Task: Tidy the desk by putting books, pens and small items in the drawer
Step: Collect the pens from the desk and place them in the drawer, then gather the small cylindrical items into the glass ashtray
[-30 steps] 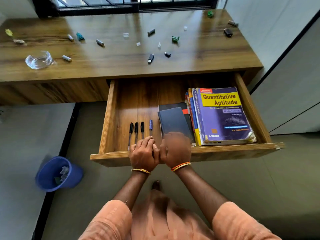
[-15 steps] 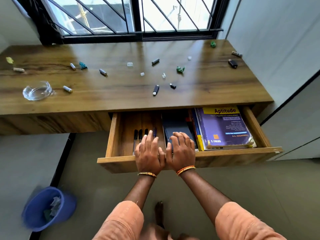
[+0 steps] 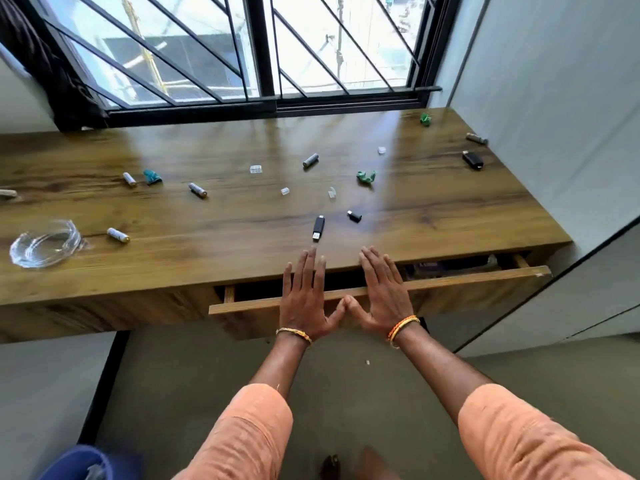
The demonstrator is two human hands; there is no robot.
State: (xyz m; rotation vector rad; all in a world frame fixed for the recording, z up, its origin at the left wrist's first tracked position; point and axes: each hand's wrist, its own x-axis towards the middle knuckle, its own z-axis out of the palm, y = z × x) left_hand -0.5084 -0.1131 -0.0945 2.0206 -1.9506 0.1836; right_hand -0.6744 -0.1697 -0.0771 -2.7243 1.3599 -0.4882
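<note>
Two bare hands press flat on the front panel of a wooden drawer (image 3: pixel 450 284), which stands only slightly out from under the tabletop (image 3: pixel 207 209). The left hand (image 3: pixel 304 296) and right hand (image 3: pixel 384 292) lie side by side with thumbs touching; each grip is spread wide and holds nothing, fingertips reaching over the desk's front edge. Through the narrow gap at the drawer's right end, books (image 3: pixel 446 266) show in shadow, their titles unreadable. Just beyond the fingertips lies a black USB stick (image 3: pixel 318 229), with a small black adapter (image 3: pixel 354 216) near it to the right. Farther back, batteries (image 3: pixel 197 189), clear plastic bits (image 3: pixel 255 169) and crumpled green wrappers (image 3: pixel 366 177) are scattered across the wood; no lettering on them can be read. A glass dish (image 3: pixel 45 242) sits at the left edge, and a black lighter-like item (image 3: pixel 472 160) near the right wall. A barred window (image 3: pixel 242 46) runs behind. A blue bin (image 3: pixel 76 462) shows at the bottom left, on the floor.
</note>
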